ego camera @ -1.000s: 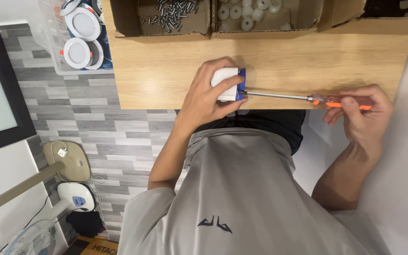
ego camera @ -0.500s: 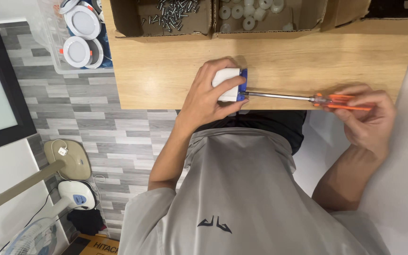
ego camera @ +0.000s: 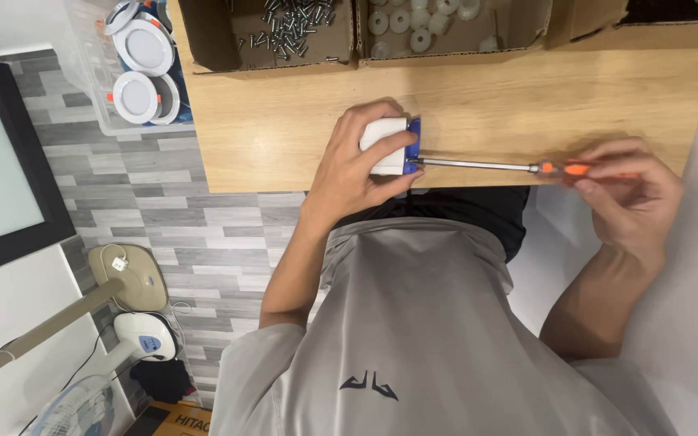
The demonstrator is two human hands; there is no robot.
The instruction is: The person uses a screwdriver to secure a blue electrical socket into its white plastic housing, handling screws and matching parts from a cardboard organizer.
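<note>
Left hand point(ego camera: 357, 165): clamped on white-and-blue block point(ego camera: 389, 145), at tabletop point(ego camera: 284, 129) edge.
Right hand point(ego camera: 628, 198): fingers closed around orange-handled screwdriver point(ego camera: 494, 165); tip meets block.

Matt wooden table point(ego camera: 284, 137), glossy white plastic block point(ego camera: 385, 145), shiny metal screwdriver shaft point(ego camera: 470, 165)

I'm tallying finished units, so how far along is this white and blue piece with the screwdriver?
Done: finished-looking round white fittings sit in the clear bin. In hand: the left hand grips the white and blue part at the wooden table's edge, while the right hand holds the orange-handled screwdriver, tip at the blue end. Left: loose screws in the cardboard box; how many this part needs is unclear.
</note>
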